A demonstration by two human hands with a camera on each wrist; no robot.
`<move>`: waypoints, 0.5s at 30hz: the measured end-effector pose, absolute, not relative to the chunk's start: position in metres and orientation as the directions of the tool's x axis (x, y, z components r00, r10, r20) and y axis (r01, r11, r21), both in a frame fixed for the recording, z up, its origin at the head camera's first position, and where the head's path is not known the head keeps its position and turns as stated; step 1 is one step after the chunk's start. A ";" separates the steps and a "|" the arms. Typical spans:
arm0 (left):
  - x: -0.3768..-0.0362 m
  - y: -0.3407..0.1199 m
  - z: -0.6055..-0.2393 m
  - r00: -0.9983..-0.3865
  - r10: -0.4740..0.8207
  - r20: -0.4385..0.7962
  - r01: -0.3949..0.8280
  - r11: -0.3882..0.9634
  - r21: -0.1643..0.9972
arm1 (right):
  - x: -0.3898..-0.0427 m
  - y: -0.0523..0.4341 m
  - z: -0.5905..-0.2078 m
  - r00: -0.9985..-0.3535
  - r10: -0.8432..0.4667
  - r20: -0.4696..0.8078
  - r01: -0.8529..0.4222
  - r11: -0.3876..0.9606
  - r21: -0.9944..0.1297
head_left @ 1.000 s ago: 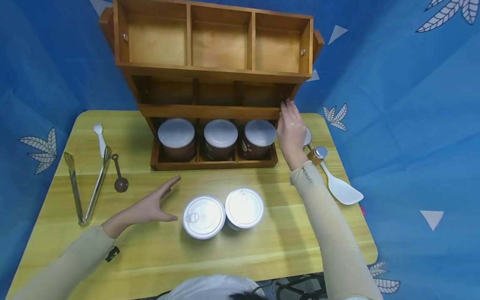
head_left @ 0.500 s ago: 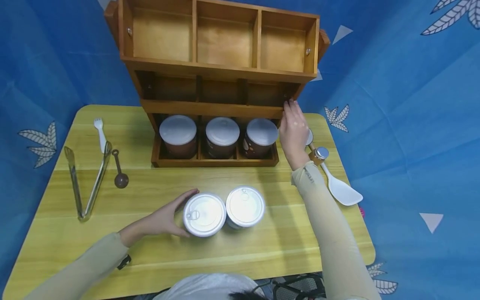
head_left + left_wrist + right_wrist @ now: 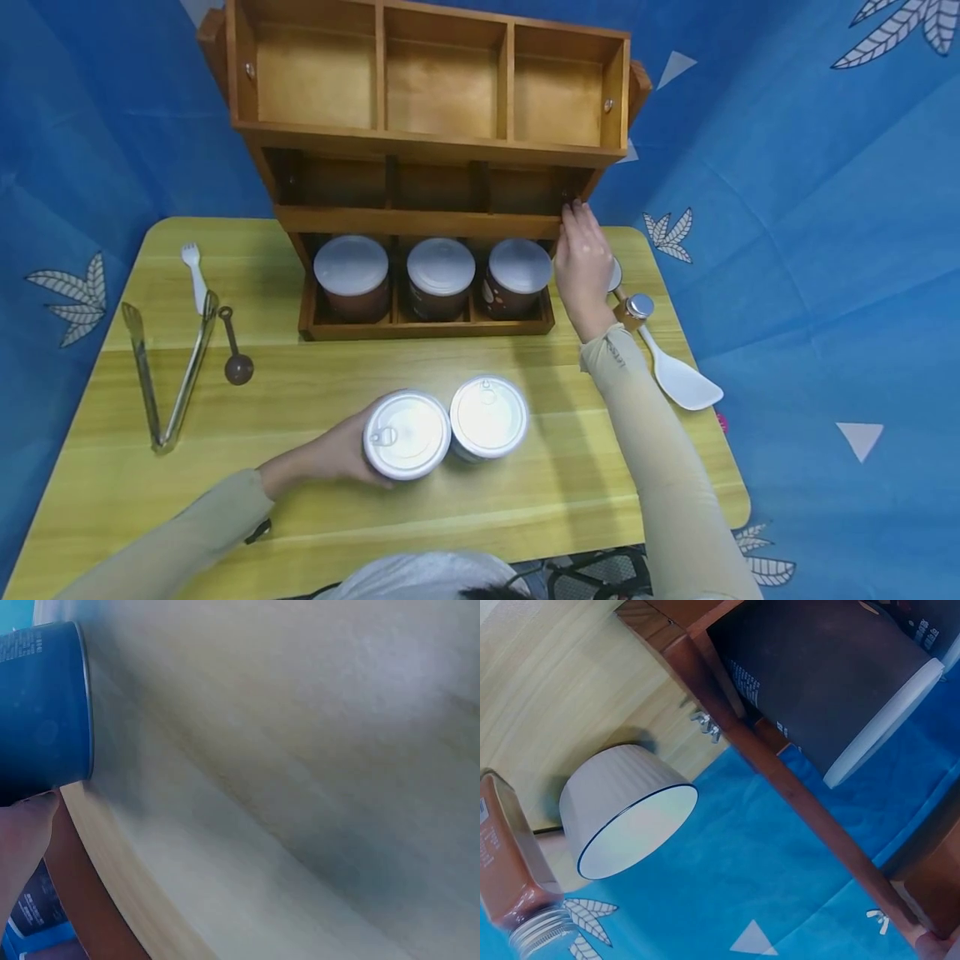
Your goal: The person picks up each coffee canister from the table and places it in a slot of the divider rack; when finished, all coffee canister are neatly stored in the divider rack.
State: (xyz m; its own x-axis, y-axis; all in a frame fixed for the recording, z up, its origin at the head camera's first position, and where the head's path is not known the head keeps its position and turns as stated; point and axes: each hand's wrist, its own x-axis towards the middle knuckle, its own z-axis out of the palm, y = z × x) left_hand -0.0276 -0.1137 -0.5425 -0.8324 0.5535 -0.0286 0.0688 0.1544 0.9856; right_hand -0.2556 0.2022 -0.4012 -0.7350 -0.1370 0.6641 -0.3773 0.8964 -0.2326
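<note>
Two cans with shiny pull-tab lids stand side by side on the table. My left hand (image 3: 341,454) wraps round the left can (image 3: 407,435); in the left wrist view this can (image 3: 41,712) has a blue side, with a fingertip against its lower edge. The right can (image 3: 489,417) stands next to it. My right hand (image 3: 583,271) holds the right end of the wooden rack's (image 3: 427,221) middle tier, its thumb mostly hidden. Several dark, pale-lidded cans, such as the left one (image 3: 351,267), fill the rack's bottom tier. Neither right fingers nor palm show in the right wrist view.
At left lie metal tongs (image 3: 183,392), a white fork (image 3: 195,277) and a brown measuring spoon (image 3: 238,368). Right of the rack are a white ribbed cup (image 3: 619,795), a brown-filled jar (image 3: 510,855) with a silver cap, and a white spatula (image 3: 686,382).
My left hand has moved right from apart and spread to round the left can. The right hand keeps its place on the rack, and both loose cans stay put.
</note>
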 end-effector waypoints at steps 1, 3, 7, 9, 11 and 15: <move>-0.028 -0.113 -0.544 -0.836 0.549 -0.027 0.069 0.155 0.986 | -0.256 0.202 -0.401 -0.735 -0.138 0.664 -0.377 0.897 -0.231; -0.028 -0.112 -0.545 -0.841 0.540 -0.026 0.079 0.170 0.982 | -0.256 0.202 -0.401 -0.737 -0.138 0.662 -0.376 0.897 -0.232; -0.030 -0.112 -0.545 -0.851 0.524 -0.042 0.087 0.219 0.972 | -0.256 0.202 -0.400 -0.738 -0.133 0.662 -0.373 0.898 -0.235; -0.030 -0.112 -0.545 -0.856 0.516 -0.037 0.094 0.226 0.970 | -0.256 0.202 -0.400 -0.736 -0.136 0.663 -0.376 0.896 -0.234; -0.029 -0.113 -0.544 -0.860 0.510 -0.024 0.102 0.218 0.971 | -0.257 0.202 -0.401 -0.731 -0.139 0.668 -0.383 0.894 -0.233; -0.025 -0.118 -0.541 -0.876 0.482 0.006 0.118 0.203 0.972 | -0.256 0.202 -0.402 -0.729 -0.145 0.669 -0.387 0.894 -0.227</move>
State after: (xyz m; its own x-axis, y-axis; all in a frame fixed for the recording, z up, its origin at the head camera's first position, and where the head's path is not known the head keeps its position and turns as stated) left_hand -0.0250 -0.1182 -0.5411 -0.8762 0.4819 0.0060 0.1184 0.2033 0.9719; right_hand -0.2564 0.2024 -0.4021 -0.7287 -0.1454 0.6692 -0.3869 0.8937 -0.2271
